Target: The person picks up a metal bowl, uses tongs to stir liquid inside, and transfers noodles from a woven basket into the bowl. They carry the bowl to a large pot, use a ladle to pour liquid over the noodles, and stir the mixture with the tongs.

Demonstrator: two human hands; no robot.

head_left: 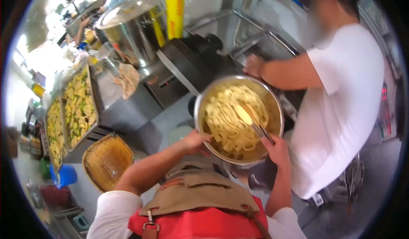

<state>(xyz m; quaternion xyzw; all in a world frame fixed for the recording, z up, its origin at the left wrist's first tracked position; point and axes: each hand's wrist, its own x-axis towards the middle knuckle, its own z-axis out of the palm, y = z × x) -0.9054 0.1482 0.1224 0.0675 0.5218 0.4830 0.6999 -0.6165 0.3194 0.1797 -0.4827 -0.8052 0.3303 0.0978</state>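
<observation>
A large metal bowl (276, 107) full of wide, pale noodles (228, 124) is in front of my body. My left hand (197, 142) is closed on the bowl's near left rim, its thumb over the edge. On the near right side, my right hand (277, 149) is closed around the metal handles of a pair of tongs (263, 131), right at the rim. The tongs' pale yellow tips lie over the noodles. Some fingers of both hands are hidden by the bowl.
A person in a white T-shirt (347, 89) stands close on the right, one arm reaching behind the bowl. Trays of sliced green vegetables (94, 92) sit at the left, above a woven basket (107, 160). A tall steel pot (132, 34) and a dark machine (183, 64) are beyond.
</observation>
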